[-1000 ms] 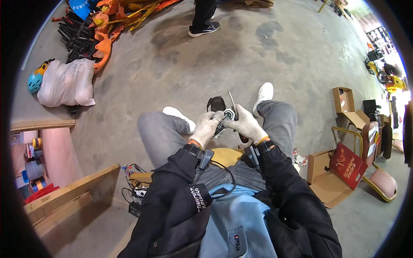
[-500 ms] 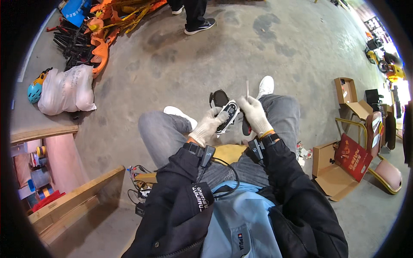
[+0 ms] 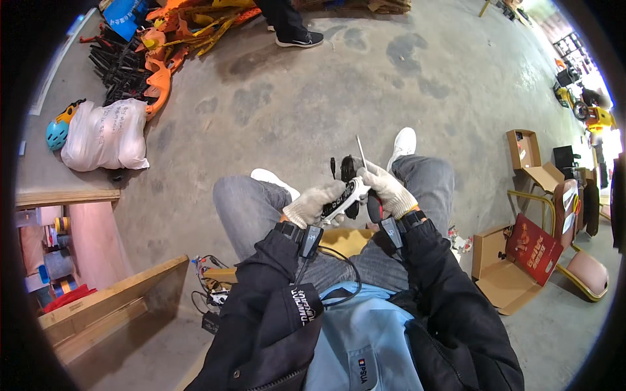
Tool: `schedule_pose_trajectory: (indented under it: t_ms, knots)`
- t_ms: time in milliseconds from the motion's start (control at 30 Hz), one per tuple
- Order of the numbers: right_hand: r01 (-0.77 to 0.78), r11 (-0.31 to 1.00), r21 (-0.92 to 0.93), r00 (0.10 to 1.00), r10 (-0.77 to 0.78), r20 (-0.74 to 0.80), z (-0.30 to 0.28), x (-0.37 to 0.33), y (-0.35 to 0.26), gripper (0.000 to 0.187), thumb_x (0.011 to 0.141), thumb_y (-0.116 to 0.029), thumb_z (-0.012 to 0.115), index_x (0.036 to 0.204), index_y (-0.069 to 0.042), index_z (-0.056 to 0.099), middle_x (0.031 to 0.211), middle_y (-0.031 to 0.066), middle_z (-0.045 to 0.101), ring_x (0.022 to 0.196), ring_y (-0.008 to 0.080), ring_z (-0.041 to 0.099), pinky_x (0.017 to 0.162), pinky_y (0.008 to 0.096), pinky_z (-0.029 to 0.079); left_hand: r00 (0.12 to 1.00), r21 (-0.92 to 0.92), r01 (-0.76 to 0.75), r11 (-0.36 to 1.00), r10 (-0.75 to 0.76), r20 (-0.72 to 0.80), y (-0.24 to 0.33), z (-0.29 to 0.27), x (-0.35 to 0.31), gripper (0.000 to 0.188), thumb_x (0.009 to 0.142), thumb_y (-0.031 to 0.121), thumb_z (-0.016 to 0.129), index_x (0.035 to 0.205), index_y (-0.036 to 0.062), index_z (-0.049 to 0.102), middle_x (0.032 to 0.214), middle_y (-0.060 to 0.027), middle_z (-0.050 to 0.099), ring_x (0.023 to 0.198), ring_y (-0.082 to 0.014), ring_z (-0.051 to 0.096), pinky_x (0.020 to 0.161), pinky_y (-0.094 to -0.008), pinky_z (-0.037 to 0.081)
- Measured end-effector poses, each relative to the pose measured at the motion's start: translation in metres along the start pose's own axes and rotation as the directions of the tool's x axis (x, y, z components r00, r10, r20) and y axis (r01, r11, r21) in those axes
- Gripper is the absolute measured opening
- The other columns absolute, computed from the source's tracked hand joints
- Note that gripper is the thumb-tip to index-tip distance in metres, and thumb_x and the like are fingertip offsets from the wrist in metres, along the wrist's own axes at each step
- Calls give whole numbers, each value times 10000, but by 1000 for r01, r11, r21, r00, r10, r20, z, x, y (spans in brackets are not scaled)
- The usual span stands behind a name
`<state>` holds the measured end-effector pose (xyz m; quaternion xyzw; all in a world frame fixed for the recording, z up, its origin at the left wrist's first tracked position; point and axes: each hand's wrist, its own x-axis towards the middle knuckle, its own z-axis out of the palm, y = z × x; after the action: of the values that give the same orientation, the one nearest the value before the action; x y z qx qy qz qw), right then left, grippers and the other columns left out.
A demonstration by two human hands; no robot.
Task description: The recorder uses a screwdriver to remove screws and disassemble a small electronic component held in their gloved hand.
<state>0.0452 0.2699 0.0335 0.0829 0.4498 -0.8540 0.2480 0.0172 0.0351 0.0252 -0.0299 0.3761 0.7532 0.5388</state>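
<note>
Left fingers point(image 3: 334, 188) grip a white-edged device point(image 3: 343, 201), right fingers point(image 3: 373, 176) a screwdriver point(image 3: 374, 207) (red panel point(image 3: 535, 251) overlapping an open carton point(image 3: 505, 287)).

We see a grey concrete floor point(image 3: 456, 98) with dark stains carrying nearly everything here. Our white shoes point(image 3: 405, 142) rest on it, set well apart. At our left, a bulging white bag point(image 3: 104, 137) lies on the concrete, with a blue helmet point(image 3: 57, 135) just beside it. Beyond them we find a heap of orange pieces point(image 3: 158, 81) and black parts point(image 3: 117, 68). Farther ahead, another person's dark shoe point(image 3: 300, 40) stands on the floor. At our right sits an open cardboard box point(image 3: 508, 291).
</note>
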Motion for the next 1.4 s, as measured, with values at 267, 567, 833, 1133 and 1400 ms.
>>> schedule_pose_trajectory:
  t_ms: [267, 567, 833, 1133, 1400]
  knots:
    - [3, 991, 134, 1000, -5, 14, 1, -8, -7, 801, 938, -299, 814, 1576, -34, 409, 1396, 152, 647, 1250, 252, 661, 1048, 378, 552, 987, 124, -71, 990, 52, 152, 4, 12, -4, 559, 984, 316, 763, 1415, 14, 572, 1144, -115, 733, 884, -216, 753, 741, -342, 630]
    - [-5, 998, 63, 982, -7, 189, 6, -14, -15, 926, 861, -437, 871, 1567, -32, 429, 1351, 92, 652, 1238, 195, 635, 1067, 359, 520, 963, 171, -25, 985, -22, 268, 7, 1, -10, 688, 938, 392, 806, 1440, -18, 576, 1143, -114, 733, 912, -194, 745, 760, -329, 630]
    - [59, 995, 81, 998, -61, 23, -2, -16, -9, 820, 881, -465, 846, 1478, -35, 486, 1105, 29, 652, 897, 123, 668, 766, 291, 570, 970, 28, -52, 998, 44, 237, -2, -4, -4, 705, 979, 410, 743, 1507, 12, 497, 1125, -100, 716, 907, -194, 737, 773, -335, 624]
    - [256, 950, 181, 894, -161, -418, -20, -8, -9, 281, 1012, -282, 741, 1163, -82, 616, 897, 17, 645, 612, 85, 593, 543, 262, 547, 948, -105, -279, 954, 257, -190, 12, -1, -5, 473, 1092, 273, 591, 1454, -18, 504, 1187, -148, 705, 881, -198, 739, 728, -313, 630]
    - [231, 956, 178, 864, -118, -490, -21, -7, -7, 221, 992, -213, 758, 1136, -92, 643, 898, 1, 661, 608, 88, 613, 536, 261, 560, 941, 185, -268, 946, 298, -159, -1, -20, 7, 466, 995, 68, 672, 1415, -52, 509, 1113, -95, 689, 920, -163, 690, 780, -287, 577]
